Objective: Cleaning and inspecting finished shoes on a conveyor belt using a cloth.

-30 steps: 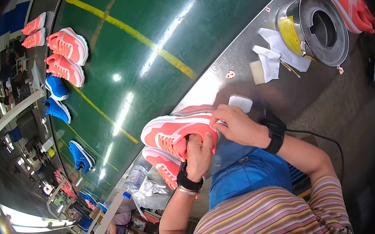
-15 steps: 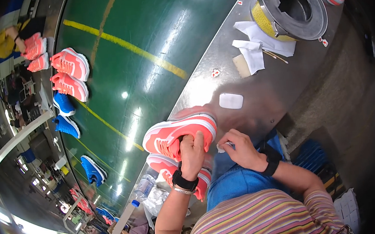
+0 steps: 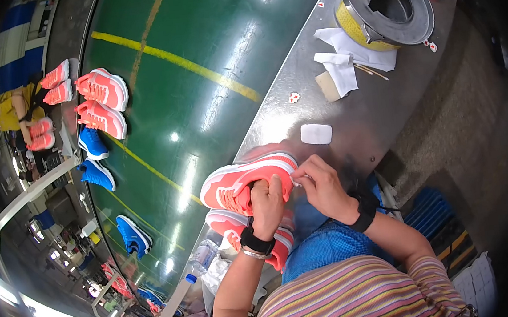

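Note:
My left hand (image 3: 267,203) reaches into the opening of a coral running shoe (image 3: 225,183) and grips it by the collar, thumb along its edge. The shoe's white sole faces away from me. Close to its heel, my right hand (image 3: 327,193) pinches a small white wad (image 3: 296,180), cloth or tissue, which appears to touch the heel. A second coral shoe (image 3: 223,221) lies just below the held one, partly hidden by my left hand and wrist. Black bands circle both my wrists.
On the metal ledge stand a round lidded metal can (image 3: 355,27), white cloths (image 3: 340,74), cotton swabs (image 3: 370,71) and a white pad (image 3: 316,133). A water bottle (image 3: 202,257) lies near my left forearm. Coral and blue shoes (image 3: 92,143) line the green belt's (image 3: 191,35) far side.
My right hand has moved up and slightly left, bringing the white wad against the shoe's heel. The left hand keeps its hold. Across the belt, a person in yellow has come further into view.

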Action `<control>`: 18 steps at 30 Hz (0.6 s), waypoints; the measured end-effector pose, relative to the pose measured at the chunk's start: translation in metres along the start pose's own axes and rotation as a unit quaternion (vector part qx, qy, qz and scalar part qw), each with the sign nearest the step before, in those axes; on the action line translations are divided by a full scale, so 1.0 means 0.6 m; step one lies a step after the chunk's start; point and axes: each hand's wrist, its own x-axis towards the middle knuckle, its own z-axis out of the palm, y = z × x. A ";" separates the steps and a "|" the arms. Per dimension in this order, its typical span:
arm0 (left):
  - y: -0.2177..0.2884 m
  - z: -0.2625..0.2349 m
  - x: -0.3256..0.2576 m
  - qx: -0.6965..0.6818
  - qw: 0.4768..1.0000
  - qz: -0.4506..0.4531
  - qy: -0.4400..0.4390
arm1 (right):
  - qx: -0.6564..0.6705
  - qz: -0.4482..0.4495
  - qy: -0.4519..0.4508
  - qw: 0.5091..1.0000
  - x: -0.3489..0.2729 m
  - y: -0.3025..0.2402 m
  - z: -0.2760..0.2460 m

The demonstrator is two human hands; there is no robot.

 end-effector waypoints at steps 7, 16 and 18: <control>0.005 0.002 -0.002 0.008 1.000 -0.016 -0.003 | -0.054 -0.033 -0.033 0.997 0.039 0.003 -0.002; 0.005 0.003 -0.001 0.003 1.000 -0.006 -0.004 | -0.059 -0.064 -0.028 0.996 0.046 0.013 0.001; 0.002 0.001 -0.001 0.001 1.000 -0.003 0.000 | -0.062 -0.067 -0.033 0.995 0.038 0.023 0.003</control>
